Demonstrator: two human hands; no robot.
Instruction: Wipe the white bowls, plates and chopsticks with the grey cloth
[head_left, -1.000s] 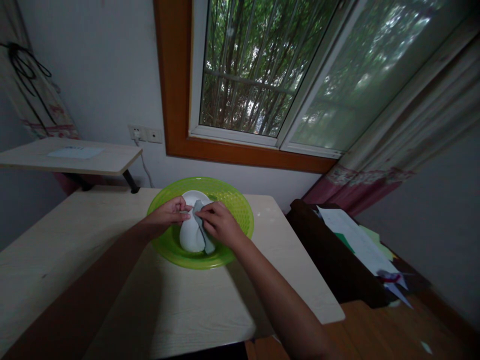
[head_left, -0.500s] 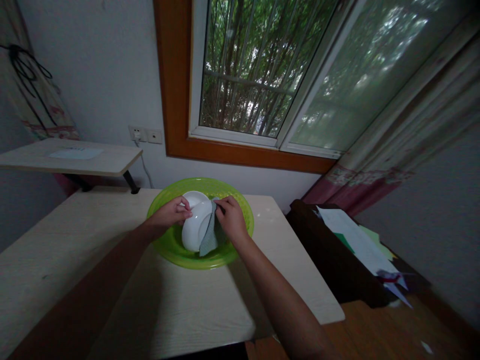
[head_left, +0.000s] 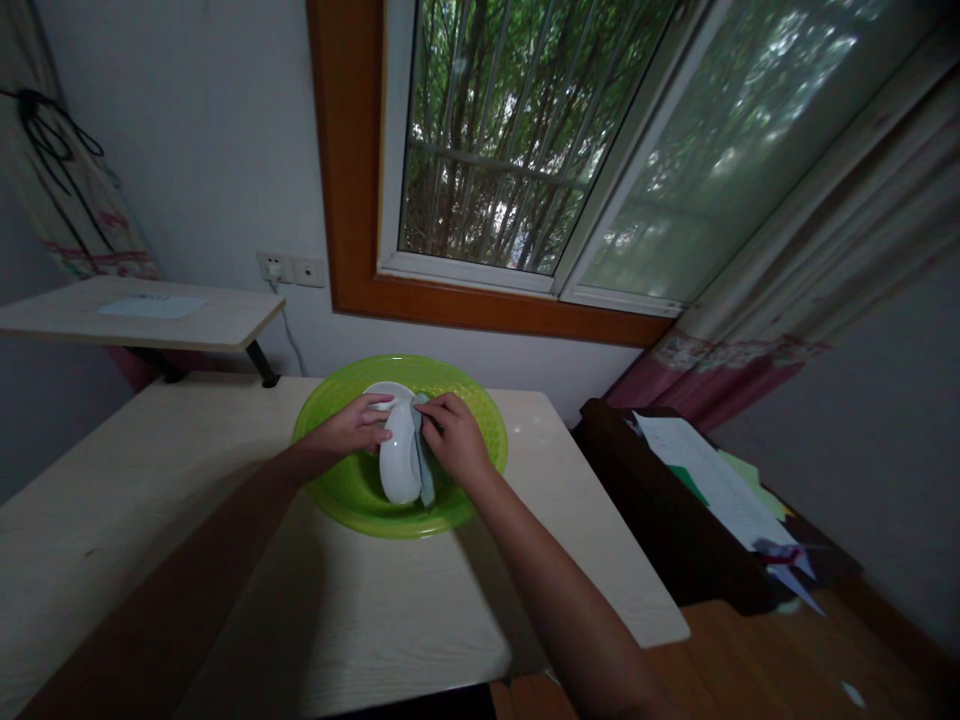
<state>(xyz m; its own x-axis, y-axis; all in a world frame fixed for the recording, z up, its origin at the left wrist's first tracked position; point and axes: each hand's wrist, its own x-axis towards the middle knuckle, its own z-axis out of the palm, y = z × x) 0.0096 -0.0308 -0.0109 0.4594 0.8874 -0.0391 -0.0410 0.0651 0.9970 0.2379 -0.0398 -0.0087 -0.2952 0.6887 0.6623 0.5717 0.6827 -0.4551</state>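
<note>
A white bowl (head_left: 400, 465) is tipped on its side over the green basin (head_left: 336, 508). My left hand (head_left: 360, 425) grips the bowl from the left, fingers toward its upper rim. My right hand (head_left: 455, 437) pinches a grey-green cloth (head_left: 426, 470) that hangs along the bowl's right side, by its open face. Behind the bowl, another white dish (head_left: 390, 388) lies in the basin, partly hidden by my left hand and the bowl.
The basin stands on a pale wooden table (head_left: 405, 610). A raised shelf (head_left: 217, 320) with a paper sheet is at the back left. Papers (head_left: 712, 480) lie on dark furniture at the right. A window (head_left: 517, 140) is behind.
The bowl has turned more upright on its edge, so its outer side faces me more. My right hand and the cloth have moved slightly left, and the cloth looks narrower.
</note>
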